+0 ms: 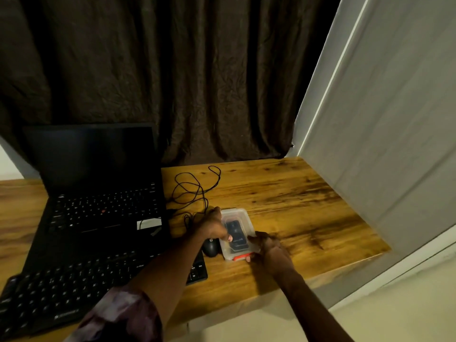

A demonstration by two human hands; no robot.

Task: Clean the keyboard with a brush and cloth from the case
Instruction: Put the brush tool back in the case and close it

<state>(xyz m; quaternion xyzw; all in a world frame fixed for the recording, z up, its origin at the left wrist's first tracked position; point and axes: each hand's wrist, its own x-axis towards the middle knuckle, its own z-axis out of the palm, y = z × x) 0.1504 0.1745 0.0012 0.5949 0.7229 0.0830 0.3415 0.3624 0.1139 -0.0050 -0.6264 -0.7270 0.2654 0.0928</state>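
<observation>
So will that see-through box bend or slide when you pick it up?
Probably stiff: the clear case shows straight edges though the left hand and right hand grip its sides. Likely light, since its walls look thin. It could slide easily, as smooth plastic lies flat on the smooth wooden desk; it shouldn't roll.

Contents of the case (239,217) are blurred; the keyboard (61,287) runs off the left edge

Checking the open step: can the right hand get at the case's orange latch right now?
Probably yes. The right hand grips the case at its near right corner, a fingertip beside the orange latch; the left hand holds the left side, clear of the latch.
</observation>
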